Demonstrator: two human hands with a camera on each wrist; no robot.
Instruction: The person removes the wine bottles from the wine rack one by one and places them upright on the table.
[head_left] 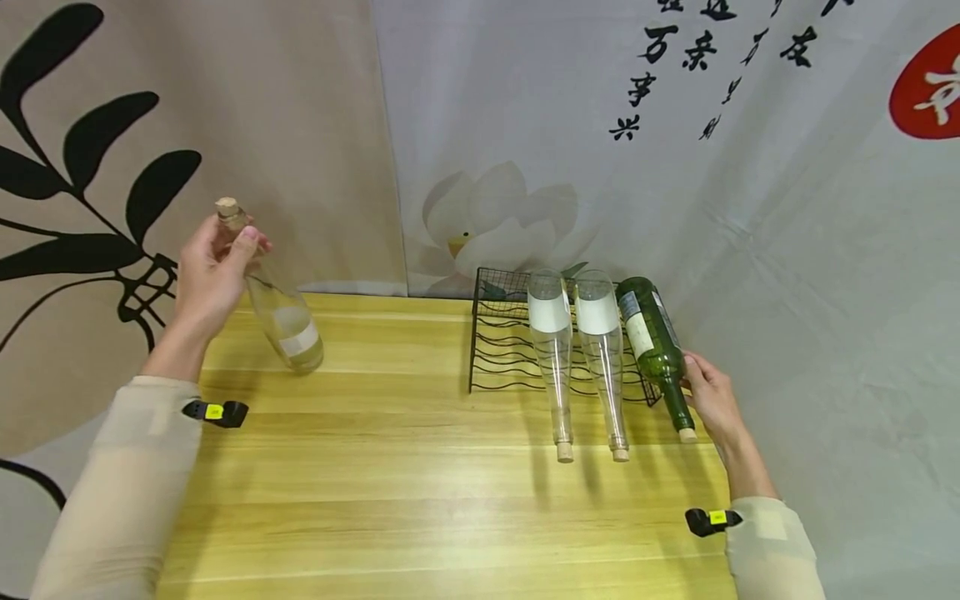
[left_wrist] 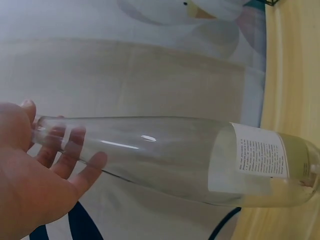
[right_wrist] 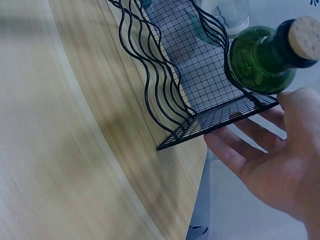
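At the left, my left hand [head_left: 212,271] grips the neck of a clear glass bottle [head_left: 277,308] stopped with a cork. The bottle tilts, its white-labelled base low over the table; whether it touches the wood I cannot tell. At the right, a black wire wine rack [head_left: 491,367] carries two clear corked bottles [head_left: 551,333] and a green wine bottle [head_left: 652,333], all lying with necks toward me. My right hand [right_wrist: 270,155] holds the rack's right side, fingers against the outer mesh and thumb by its upper edge, close beside the green bottle.
The wooden table [head_left: 420,500] runs across the view, with the rack near its back edge. Behind it hangs a printed cloth [head_left: 465,100] with leaves, a flower and black characters. The left part of the rack bears wavy wire rests.
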